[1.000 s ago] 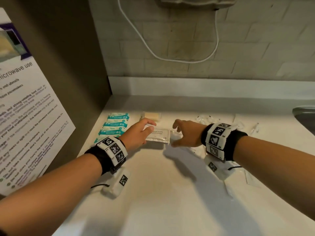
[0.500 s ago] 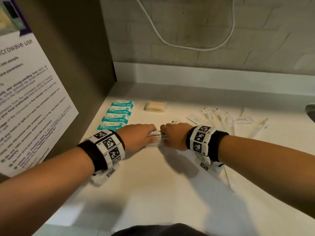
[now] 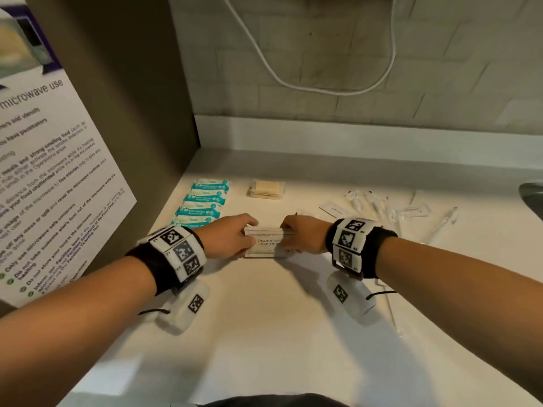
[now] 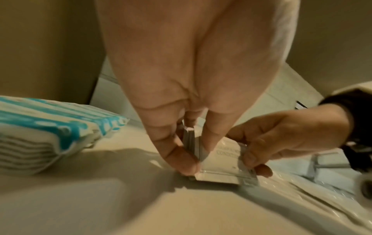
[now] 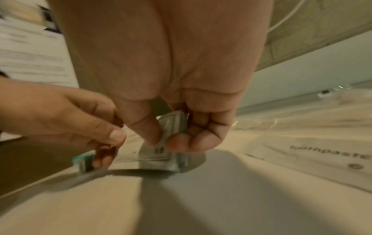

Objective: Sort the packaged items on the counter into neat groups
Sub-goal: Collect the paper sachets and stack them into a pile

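Note:
A small stack of white shampoo sachets (image 3: pixel 266 241) (image 4: pixel 219 160) (image 5: pixel 159 152) lies on the counter's middle. My left hand (image 3: pixel 232 235) (image 4: pixel 193 152) pinches its left end with thumb and fingers. My right hand (image 3: pixel 299 235) (image 5: pixel 167 139) pinches its right end; that hand (image 4: pixel 259 152) also shows in the left wrist view. A row of teal-and-white packets (image 3: pixel 202 205) (image 4: pixel 50 127) lies at the far left beside the brown cabinet side. A tan packet stack (image 3: pixel 266 189) sits behind the hands.
Clear-wrapped items (image 3: pixel 382 205) and a toothpaste sachet (image 3: pixel 333 210) (image 5: pixel 322 155) lie scattered at the right. A metal sink rim (image 3: pixel 531 195) shows at the far right edge. The white counter (image 3: pixel 264 333) stretches toward me. A notice sheet (image 3: pixel 44 177) hangs on the left panel.
Both hands came together from spread-out positions onto the sachets and now pinch the stack at its two ends. The head view dipped and drew closer.

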Motion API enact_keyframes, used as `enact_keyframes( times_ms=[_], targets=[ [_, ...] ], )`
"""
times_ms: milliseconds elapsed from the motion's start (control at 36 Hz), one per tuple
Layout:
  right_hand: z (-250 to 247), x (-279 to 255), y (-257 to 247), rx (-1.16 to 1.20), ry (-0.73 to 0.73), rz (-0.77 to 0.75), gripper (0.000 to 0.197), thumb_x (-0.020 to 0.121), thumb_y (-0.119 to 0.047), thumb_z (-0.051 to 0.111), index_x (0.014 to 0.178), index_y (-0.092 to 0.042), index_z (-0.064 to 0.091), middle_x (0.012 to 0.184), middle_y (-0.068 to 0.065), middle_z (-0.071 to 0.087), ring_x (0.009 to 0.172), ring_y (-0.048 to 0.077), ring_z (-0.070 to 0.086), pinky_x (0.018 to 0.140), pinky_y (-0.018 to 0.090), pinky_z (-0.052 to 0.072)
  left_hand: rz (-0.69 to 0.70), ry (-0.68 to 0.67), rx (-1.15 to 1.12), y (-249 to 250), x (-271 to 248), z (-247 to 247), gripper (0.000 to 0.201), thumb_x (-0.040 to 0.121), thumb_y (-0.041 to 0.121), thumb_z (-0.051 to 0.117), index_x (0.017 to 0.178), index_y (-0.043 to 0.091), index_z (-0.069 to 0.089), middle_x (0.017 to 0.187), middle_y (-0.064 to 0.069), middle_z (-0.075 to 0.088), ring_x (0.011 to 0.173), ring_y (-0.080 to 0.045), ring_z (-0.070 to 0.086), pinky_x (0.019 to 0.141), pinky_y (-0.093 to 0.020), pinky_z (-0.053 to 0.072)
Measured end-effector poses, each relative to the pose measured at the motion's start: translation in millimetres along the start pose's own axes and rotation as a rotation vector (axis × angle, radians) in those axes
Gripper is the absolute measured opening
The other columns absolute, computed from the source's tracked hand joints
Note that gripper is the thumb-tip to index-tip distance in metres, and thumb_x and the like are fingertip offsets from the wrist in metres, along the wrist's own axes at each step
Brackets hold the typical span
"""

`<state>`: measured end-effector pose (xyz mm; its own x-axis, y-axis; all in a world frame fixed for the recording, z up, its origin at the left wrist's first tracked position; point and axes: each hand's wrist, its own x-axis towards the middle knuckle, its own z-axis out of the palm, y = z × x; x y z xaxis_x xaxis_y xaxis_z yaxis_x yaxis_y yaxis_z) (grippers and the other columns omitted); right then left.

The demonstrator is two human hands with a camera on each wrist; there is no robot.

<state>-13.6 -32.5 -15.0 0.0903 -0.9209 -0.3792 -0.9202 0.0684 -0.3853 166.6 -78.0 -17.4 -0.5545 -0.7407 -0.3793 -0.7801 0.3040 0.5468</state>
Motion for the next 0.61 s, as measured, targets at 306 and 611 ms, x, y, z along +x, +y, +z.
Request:
enact_keyframes(
  times_ms=[306, 611],
  targets=[
    [-6.3, 22.2, -6.9, 0.306, -0.112, 0.123, 0.033, 0.085, -0.025, 0.070, 0.111, -0.005, 0.065, 0.085, 0.001, 0.063, 0.075, 0.012, 0.056, 0.074, 0.022, 0.049, -0.133, 0.020, -0.109, -17.2, 5.6, -21.8, 0.039, 0.089, 0.029, 0.067, 0.124, 0.022, 0.051, 0.109, 0.003, 0.068, 0.101, -0.016, 0.064, 0.097, -0.033, 0.049],
    [-1.5, 35.5, -1.8, 0.445, -0.153, 0.212, 0.036, 0.088, -0.015, 0.067, 0.117, 0.005, 0.065, 0.093, 0.016, 0.067, 0.065, 0.015, 0.061, 0.079, 0.029, 0.057, -0.158, 0.058, -0.019, -11.6, 20.5, -15.3, 0.031, 0.093, 0.026, 0.061, 0.121, 0.020, 0.050, 0.115, 0.000, 0.069, 0.091, -0.014, 0.068, 0.075, -0.019, 0.052]
  ],
)
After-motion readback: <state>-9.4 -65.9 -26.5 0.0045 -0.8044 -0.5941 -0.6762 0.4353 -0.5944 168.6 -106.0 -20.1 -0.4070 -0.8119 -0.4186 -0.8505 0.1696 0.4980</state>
